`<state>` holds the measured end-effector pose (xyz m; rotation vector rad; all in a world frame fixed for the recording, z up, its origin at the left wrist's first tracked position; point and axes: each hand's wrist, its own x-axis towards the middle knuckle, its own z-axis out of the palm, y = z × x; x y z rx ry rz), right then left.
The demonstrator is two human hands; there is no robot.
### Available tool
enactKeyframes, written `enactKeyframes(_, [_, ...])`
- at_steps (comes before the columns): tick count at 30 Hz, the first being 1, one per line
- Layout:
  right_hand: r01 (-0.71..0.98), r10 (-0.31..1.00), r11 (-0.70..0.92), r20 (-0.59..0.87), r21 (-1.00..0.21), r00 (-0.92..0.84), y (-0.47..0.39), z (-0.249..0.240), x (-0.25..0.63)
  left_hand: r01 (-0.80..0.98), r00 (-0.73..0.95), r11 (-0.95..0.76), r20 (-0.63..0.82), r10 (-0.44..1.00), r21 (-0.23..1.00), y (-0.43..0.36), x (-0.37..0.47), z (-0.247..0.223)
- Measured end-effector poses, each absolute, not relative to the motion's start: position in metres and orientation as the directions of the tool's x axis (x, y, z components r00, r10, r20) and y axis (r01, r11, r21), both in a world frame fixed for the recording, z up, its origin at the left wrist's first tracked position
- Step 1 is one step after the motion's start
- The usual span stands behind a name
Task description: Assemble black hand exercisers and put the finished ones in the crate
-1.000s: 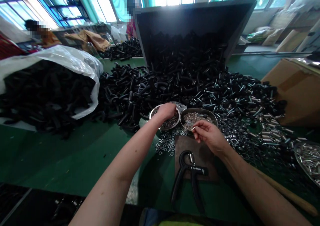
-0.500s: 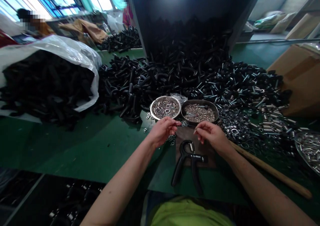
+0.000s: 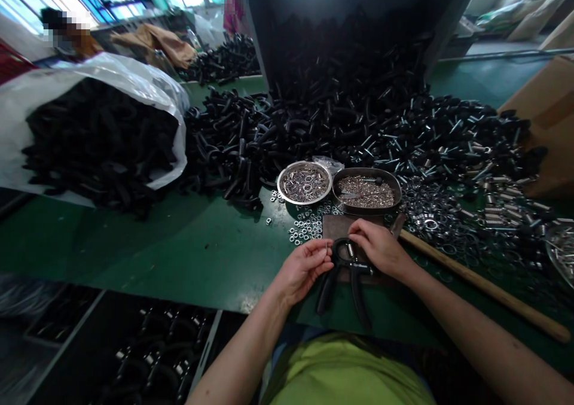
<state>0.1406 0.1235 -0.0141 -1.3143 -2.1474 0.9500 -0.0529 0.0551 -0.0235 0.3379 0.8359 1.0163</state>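
A black hand grip strengthener (image 3: 357, 294) with a silver spring (image 3: 350, 250) lies on a dark flat plate (image 3: 334, 225), its two handles pointing toward me. My left hand (image 3: 309, 267) is closed beside the top left of the strengthener, thumb and fingertips pinching a small thin metal pin (image 3: 327, 247). Over the plate, at the upper right of the strengthener, my right hand (image 3: 379, 248) has its fingertips pressed together close to the spring. Whatever those fingertips hold is too small to make out.
Beyond my hands stand a round bowl of metal bits (image 3: 305, 183) and an oval tin of small fasteners (image 3: 366, 192). Loose nuts (image 3: 305, 228) lie to their left. A hammer's wooden handle (image 3: 484, 285) slants at right. Black handles (image 3: 291, 124) pile up behind.
Both hands have come down from near the containers to the top of the hand grip strengthener. The view has shifted slightly, showing more of the crate at lower left.
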Motion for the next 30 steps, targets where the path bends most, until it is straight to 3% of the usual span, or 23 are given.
enactKeyframes(7, [0.568, 0.89, 0.319, 0.033, -0.759, -0.456, 0.121, -0.013, 0.142, -0.555, 0.228, 0.491, -0.444, 0.866, 0.672, 0.054, -0.053, -0.024])
enactKeyframes(12, [0.583, 0.874, 0.376, 0.067, -0.72, -0.481, 0.121, -0.017, 0.142, -0.314, 0.131, 0.447, -0.428, 0.894, 0.838, 0.054, -0.052, -0.022])
enactKeyframes(15, [0.622, 0.83, 0.504, 0.137, -0.599, -0.54, 0.117, -0.02, 0.142, -0.082, 0.102, 0.374, -0.365, 0.925, 0.924, 0.054, -0.05, -0.019])
enactKeyframes(19, [0.71, 0.775, 0.626, 0.155, -0.322, -0.613, 0.11, -0.019, 0.141, 0.154, 0.106, 0.198, -0.216, 0.971, 0.968, 0.057, -0.045, -0.02])
enactKeyframes(21, [0.727, 0.776, 0.628, 0.147, -0.279, -0.614, 0.108, -0.015, 0.142, 0.242, 0.129, 0.121, -0.156, 0.979, 0.963, 0.058, -0.041, -0.02])
enactKeyframes(26, [0.724, 0.789, 0.613, 0.223, -0.316, -0.572, 0.107, 0.001, 0.172, 0.434, 0.202, -0.004, -0.093, 0.975, 0.901, 0.062, -0.035, -0.011])
enactKeyframes(30, [0.886, 0.887, 0.447, 0.187, -0.119, -0.422, 0.102, 0.001, 0.226, 0.529, 0.257, -0.063, -0.089, 0.962, 0.846, 0.065, -0.033, -0.001])
